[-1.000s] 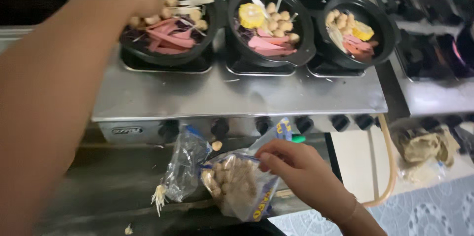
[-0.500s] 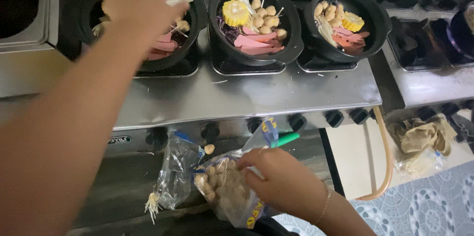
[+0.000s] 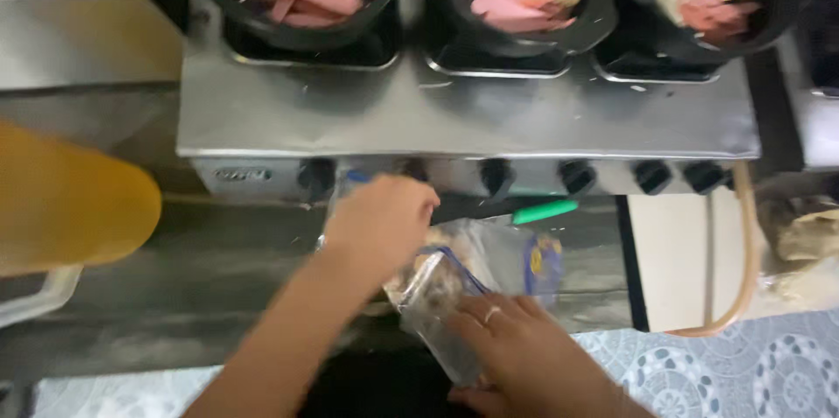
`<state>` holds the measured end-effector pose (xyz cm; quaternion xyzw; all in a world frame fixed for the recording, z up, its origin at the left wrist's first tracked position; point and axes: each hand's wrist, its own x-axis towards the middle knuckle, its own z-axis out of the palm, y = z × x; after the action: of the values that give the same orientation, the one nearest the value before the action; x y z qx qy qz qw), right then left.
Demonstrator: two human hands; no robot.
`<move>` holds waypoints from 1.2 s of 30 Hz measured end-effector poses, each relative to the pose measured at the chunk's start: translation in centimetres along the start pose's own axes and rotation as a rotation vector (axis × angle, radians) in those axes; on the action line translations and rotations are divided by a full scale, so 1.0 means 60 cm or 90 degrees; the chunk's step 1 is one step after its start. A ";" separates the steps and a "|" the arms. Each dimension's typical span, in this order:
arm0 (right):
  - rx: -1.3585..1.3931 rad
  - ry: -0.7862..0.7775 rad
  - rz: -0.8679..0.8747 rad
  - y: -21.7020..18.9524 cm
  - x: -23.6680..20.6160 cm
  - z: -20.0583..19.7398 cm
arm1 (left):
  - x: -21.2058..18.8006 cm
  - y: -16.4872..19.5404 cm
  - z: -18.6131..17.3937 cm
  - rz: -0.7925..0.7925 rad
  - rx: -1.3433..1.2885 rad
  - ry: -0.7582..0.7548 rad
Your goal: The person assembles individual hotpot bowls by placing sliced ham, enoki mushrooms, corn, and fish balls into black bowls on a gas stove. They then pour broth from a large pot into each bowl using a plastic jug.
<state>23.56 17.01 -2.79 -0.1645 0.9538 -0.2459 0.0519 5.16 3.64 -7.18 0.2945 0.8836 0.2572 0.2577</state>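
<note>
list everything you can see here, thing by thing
black pots: three, filled with pink slices and pale balls, top row on the burners
steel stove: one, silver, centre
black knobs: a row on the stove front
clear plastic bag: one, holding pale round pieces, below the knobs
green object: one, beside the bag
orange-yellow container: one, left edge, blurred
hose: one, tan, right
left hand: at the bag's opening
right hand: holding the bag, ring on one finger

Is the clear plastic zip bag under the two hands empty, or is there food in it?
Not empty: pale round lumps show through the clear plastic zip bag, between the left hand and the right hand. How full it is cannot be told.
</note>
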 end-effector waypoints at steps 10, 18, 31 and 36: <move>-0.124 -0.108 0.072 -0.053 0.000 0.007 | 0.004 -0.067 0.148 0.040 0.333 -0.003; -0.105 -0.133 0.067 -0.021 -0.002 -0.040 | 0.005 -0.048 0.109 0.132 0.361 -0.012; -0.108 -0.056 0.277 -0.014 -0.091 -0.087 | 0.153 0.001 -0.240 0.427 0.174 0.453; -0.053 0.089 0.355 -0.050 -0.191 -0.136 | -0.018 0.154 -0.040 0.450 -0.407 -0.405</move>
<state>33.75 22.10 6.03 0.1198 0.9727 -0.1937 0.0448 8.00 8.62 0.52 0.5424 0.4884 0.4812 0.4855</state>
